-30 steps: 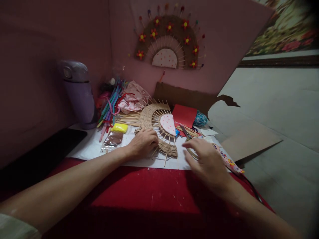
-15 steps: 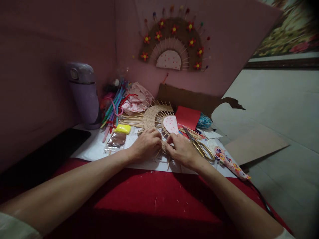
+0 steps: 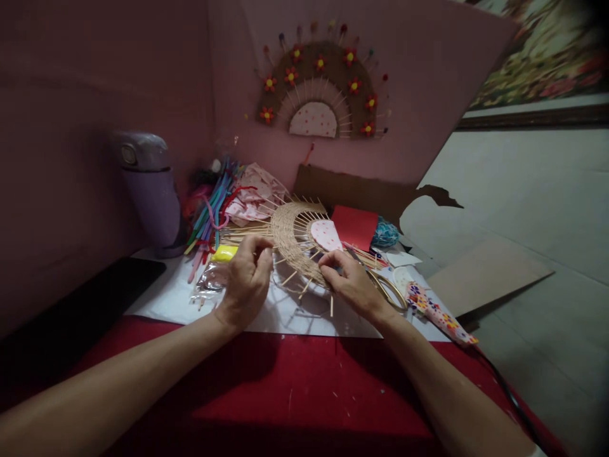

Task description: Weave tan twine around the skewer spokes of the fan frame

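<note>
A half-ring of woven twine [image 3: 284, 236] on thin wooden sticks fans around a white half-disc with pink dots [image 3: 326, 235]. My right hand [image 3: 349, 279] is closed on the near end of this woven piece, thumb and fingers pinching its edge. To the left of the piece, my left hand [image 3: 250, 279] is raised in a pinch. A thin strand of twine [image 3: 288, 291] runs below the sticks from near its fingers; the exact grip is hard to see. Golden-handled scissors [image 3: 391, 291] lie beside my right hand, partly hidden by it.
A purple bottle [image 3: 153, 197] and a dark phone-like slab [image 3: 118, 285] are on the left. Pipe cleaners [image 3: 214, 203], a yellow packet [image 3: 224, 254], red sheet [image 3: 354, 226] and blue yarn [image 3: 385, 233] surround the work. A flower-patterned wrapped tool [image 3: 440, 314] with a cord lies right.
My left hand has moved left and up, away from the woven piece's near end, uncovering its lower part. My right hand stays at that end. The view has shifted slightly.
</note>
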Available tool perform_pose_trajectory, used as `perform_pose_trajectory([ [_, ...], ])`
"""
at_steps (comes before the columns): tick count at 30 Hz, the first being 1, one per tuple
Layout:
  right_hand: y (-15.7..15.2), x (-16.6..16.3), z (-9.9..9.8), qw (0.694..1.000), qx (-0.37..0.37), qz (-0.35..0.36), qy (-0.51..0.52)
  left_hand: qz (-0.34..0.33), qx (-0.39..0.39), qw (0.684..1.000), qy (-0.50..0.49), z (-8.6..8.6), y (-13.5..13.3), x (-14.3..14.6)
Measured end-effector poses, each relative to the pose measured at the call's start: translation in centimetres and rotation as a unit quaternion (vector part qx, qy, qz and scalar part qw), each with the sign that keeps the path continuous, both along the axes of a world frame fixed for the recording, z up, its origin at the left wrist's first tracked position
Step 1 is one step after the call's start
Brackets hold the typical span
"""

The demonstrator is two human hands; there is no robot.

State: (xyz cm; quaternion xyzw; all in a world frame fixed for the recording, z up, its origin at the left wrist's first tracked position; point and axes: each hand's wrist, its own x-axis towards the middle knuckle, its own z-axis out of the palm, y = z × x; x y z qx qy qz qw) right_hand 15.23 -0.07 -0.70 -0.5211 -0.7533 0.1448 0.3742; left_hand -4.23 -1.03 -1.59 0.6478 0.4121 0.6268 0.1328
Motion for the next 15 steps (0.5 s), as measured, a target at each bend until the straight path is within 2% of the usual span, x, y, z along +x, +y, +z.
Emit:
perform_pose_trajectory([
  [3,0.0,0.4,0.3,0.999,0.010,-0.007,0.030,-0.049,-0.047,0.994,-0.086,0.3,-0.7,0.1],
  [5,-0.1,0.5,0.3,0.999,0.016,-0.007,0.047,-0.093,-0.109,0.980,-0.135,0.4,-1.0,0.2],
  [8,-0.2,0.7,0.1,0.999,0.012,-0.014,0.051,-0.131,-0.189,0.949,-0.214,0.6,-1.1,0.4],
  [12,-0.3,0.7,0.0,0.998,0.028,-0.025,0.058,-0.128,-0.239,0.906,-0.326,0.8,-1.6,0.7],
  [15,-0.4,0.6,0.0,0.997,0.040,-0.018,0.069,-0.150,-0.327,0.865,-0.350,0.8,-2.0,1.1],
])
